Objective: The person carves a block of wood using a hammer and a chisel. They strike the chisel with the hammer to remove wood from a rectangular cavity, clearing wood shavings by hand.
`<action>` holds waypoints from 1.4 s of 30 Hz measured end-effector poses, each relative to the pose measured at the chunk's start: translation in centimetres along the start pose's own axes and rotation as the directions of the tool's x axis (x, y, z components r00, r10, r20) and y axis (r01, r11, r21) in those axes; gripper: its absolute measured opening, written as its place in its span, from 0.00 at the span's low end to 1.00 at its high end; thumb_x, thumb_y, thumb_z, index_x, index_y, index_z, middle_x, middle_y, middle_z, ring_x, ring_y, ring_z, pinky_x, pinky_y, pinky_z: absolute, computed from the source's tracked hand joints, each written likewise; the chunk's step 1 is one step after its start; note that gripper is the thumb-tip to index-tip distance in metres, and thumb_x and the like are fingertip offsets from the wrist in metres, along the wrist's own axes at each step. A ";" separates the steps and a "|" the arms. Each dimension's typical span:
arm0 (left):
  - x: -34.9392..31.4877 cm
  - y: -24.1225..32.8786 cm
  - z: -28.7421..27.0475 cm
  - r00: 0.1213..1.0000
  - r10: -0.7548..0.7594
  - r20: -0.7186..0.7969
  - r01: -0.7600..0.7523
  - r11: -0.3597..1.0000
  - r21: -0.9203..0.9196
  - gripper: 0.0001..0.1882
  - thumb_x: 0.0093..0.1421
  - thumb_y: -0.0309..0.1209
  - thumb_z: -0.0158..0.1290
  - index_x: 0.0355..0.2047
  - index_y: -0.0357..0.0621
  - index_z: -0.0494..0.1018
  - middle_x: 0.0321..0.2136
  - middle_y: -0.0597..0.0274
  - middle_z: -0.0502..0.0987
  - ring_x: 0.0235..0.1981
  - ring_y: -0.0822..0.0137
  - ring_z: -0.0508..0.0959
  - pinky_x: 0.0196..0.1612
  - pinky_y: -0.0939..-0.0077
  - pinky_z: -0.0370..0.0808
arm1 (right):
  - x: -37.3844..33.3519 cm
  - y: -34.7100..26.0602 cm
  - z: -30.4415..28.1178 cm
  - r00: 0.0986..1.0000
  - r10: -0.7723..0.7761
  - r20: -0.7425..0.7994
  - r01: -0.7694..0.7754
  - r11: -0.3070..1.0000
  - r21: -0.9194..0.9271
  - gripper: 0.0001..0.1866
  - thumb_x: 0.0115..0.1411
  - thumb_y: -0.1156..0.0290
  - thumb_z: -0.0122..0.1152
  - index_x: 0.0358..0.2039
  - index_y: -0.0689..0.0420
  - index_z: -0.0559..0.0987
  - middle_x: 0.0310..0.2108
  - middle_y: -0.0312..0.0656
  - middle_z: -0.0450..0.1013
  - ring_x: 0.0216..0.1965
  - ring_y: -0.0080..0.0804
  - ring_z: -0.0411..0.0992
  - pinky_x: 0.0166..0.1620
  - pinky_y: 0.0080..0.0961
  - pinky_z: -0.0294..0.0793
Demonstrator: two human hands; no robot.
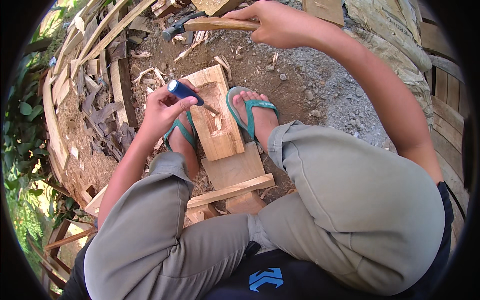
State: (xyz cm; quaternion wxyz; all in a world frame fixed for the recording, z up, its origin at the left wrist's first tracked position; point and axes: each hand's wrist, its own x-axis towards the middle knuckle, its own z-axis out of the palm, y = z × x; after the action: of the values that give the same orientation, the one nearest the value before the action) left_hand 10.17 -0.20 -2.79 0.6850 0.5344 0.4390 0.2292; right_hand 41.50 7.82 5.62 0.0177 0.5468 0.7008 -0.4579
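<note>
My left hand (167, 106) is closed round a chisel (186, 92) with a blue handle. The chisel leans, its blade down in a rough hollow cut into a pale wooden block (225, 143). Loose chips lie in that hollow around the blade. Off to the far right of the block, my right hand (272, 24) grips the wooden handle of a hammer (215, 24). The dark metal head of the hammer is raised well away from the chisel. My feet, in green flip-flops (259, 104), stand on either side of the block.
A flat board (235, 167) and a wooden strip (232, 190) lie between the block and my legs. Scrap wood and bark (102, 117) are heaped on the left. Grey gravel (345, 95) covers ground at the right, near pale sacks (387, 37). Shavings are scattered over the soil.
</note>
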 end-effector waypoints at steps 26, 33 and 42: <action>2.5 -0.6 -0.4 0.973 -0.119 -0.197 0.130 0.990 0.047 0.17 0.68 0.29 0.58 0.53 0.34 0.72 0.48 0.54 0.81 0.50 0.66 0.80 0.54 0.68 0.78 | -1.6 0.9 2.7 0.994 0.010 -0.108 -0.014 0.999 -0.045 0.35 0.57 0.82 0.54 0.66 0.45 0.73 0.31 0.46 0.79 0.24 0.26 0.72 0.30 0.30 0.72; -2.1 -0.7 -0.5 0.979 -0.004 -0.202 0.008 1.000 0.018 0.15 0.65 0.22 0.59 0.52 0.31 0.74 0.47 0.52 0.82 0.50 0.66 0.81 0.56 0.70 0.77 | -2.2 1.8 2.4 0.994 0.031 -0.101 -0.032 0.999 -0.006 0.35 0.57 0.81 0.54 0.67 0.45 0.72 0.30 0.45 0.78 0.23 0.26 0.69 0.30 0.28 0.71; -0.8 -1.9 -1.4 0.843 -0.245 -0.478 0.173 0.966 -0.190 0.19 0.67 0.29 0.59 0.55 0.32 0.72 0.48 0.53 0.81 0.48 0.67 0.82 0.51 0.69 0.81 | -2.4 1.6 2.7 0.991 0.048 -0.124 -0.046 0.999 0.020 0.36 0.57 0.81 0.53 0.68 0.45 0.72 0.28 0.42 0.76 0.21 0.23 0.66 0.26 0.28 0.68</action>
State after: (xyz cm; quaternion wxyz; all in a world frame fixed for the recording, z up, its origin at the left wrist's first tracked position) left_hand 8.27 -0.66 -4.31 0.6053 0.3567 0.6391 0.3130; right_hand 42.45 4.20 4.30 -0.0199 0.5906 0.6837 -0.4283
